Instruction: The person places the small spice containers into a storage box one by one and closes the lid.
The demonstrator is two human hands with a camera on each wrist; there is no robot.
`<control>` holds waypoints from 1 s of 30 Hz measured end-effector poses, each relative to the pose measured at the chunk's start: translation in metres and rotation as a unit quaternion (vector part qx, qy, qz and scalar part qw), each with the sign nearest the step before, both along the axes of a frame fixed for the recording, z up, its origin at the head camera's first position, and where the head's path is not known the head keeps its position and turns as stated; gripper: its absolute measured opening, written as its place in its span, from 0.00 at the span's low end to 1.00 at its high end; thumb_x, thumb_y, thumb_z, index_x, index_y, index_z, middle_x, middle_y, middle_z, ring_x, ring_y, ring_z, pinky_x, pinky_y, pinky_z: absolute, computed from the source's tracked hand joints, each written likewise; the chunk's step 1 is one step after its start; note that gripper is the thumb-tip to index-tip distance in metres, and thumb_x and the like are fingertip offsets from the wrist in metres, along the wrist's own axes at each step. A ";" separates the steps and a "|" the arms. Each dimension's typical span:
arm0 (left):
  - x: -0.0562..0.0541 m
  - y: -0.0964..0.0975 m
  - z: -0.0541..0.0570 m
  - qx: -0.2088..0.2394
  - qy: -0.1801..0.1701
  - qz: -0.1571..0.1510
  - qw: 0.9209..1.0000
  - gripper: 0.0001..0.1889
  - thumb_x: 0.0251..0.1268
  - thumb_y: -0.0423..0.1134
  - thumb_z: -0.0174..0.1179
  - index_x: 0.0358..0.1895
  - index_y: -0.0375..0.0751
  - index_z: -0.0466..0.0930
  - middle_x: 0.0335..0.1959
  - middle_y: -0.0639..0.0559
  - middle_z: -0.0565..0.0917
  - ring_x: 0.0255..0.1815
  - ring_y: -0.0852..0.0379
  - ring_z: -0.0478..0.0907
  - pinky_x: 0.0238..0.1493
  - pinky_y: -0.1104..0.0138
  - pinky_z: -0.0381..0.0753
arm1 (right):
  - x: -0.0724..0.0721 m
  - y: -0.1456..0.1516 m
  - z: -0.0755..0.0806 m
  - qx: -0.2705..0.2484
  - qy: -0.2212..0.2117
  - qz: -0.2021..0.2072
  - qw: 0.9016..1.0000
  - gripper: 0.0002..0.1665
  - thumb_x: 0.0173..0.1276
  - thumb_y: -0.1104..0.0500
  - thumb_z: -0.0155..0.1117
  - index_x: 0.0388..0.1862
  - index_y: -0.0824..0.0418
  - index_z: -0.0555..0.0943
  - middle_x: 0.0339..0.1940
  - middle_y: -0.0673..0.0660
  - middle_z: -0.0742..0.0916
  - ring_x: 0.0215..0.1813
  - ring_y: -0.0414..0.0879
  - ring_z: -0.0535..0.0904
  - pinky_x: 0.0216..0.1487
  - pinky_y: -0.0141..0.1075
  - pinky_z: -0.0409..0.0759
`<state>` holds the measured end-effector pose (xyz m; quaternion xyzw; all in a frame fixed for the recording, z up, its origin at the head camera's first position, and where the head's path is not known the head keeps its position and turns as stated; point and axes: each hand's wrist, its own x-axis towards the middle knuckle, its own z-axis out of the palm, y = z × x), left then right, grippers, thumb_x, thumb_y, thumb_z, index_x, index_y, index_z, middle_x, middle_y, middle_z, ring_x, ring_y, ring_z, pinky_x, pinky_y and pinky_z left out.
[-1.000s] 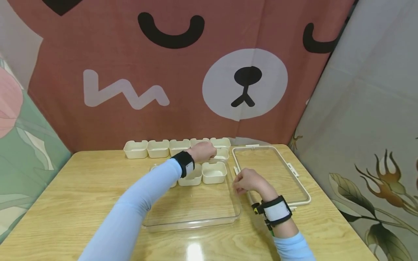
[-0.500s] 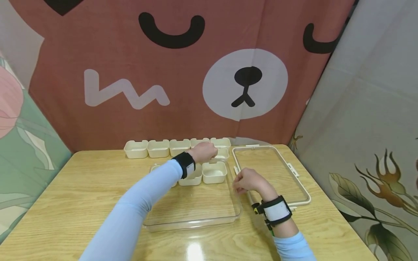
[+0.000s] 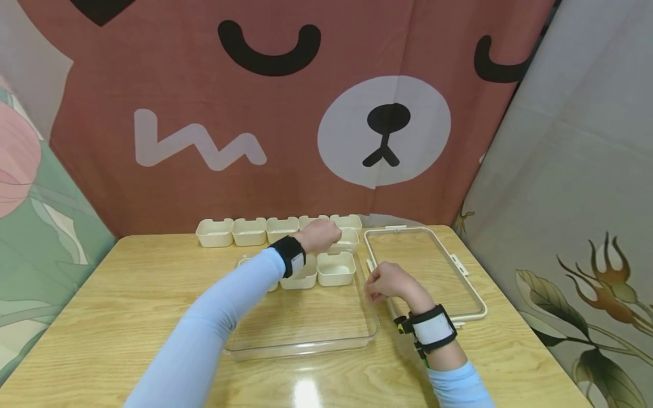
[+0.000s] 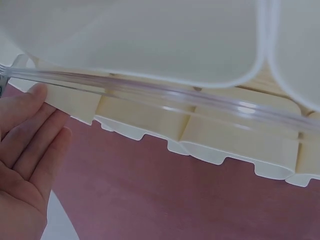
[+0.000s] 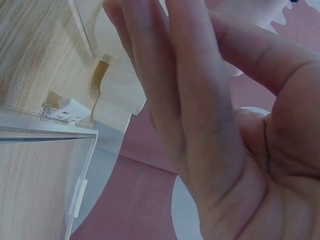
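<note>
A clear plastic box (image 3: 301, 348) with low see-through walls lies on the table, with several cream bins (image 3: 335, 269) lined up along its far side. My left hand (image 3: 319, 235) reaches over them and pinches another cream bin (image 3: 348, 240) just beyond the box's far wall. In the left wrist view, thumb and fingers (image 4: 52, 132) meet at that bin's end. At the box's right wall is my right hand (image 3: 390, 281), its fingertips pinching the rim. The right wrist view shows its fingers (image 5: 200, 90) from the palm side, tips cut off at the top.
Behind, a row of cream bins (image 3: 215, 233) stands against the reddish bear-print cloth (image 3: 229, 192). Right of the box lies a clear lid (image 3: 479, 294) with a white frame and clips. A grey floral cloth (image 3: 576, 187) hangs along the right side.
The head view has shifted very slightly. Both hands, the bins and the box hold their places.
</note>
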<state>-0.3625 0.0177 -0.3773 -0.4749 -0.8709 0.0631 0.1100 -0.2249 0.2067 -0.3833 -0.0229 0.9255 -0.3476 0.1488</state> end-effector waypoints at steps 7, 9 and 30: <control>-0.002 -0.003 0.001 0.014 -0.013 0.012 1.000 0.20 0.51 0.24 0.56 0.13 0.50 0.60 0.15 0.59 0.58 0.21 0.60 0.57 0.21 0.69 0.57 | -0.001 0.001 -0.001 0.003 -0.003 -0.003 1.000 0.06 0.60 0.64 0.64 0.28 0.65 0.85 0.22 0.55 0.86 0.26 0.44 0.83 0.31 0.37 0.82; -0.002 -0.004 0.002 0.012 -0.011 0.015 1.000 0.19 0.52 0.25 0.57 0.14 0.51 0.63 0.15 0.59 0.60 0.21 0.60 0.59 0.21 0.68 0.59 | -0.001 0.001 -0.001 0.007 -0.003 0.000 1.000 0.06 0.61 0.64 0.64 0.28 0.65 0.85 0.22 0.54 0.86 0.25 0.43 0.83 0.31 0.36 0.82; 0.012 -0.016 0.028 0.038 -0.018 0.005 0.999 0.17 0.56 0.23 0.54 0.17 0.49 0.66 0.17 0.58 0.54 0.20 0.61 0.52 0.21 0.70 0.51 | 0.000 0.000 0.002 0.008 0.000 0.008 1.000 0.06 0.60 0.64 0.64 0.27 0.66 0.85 0.22 0.55 0.86 0.25 0.43 0.84 0.32 0.36 0.82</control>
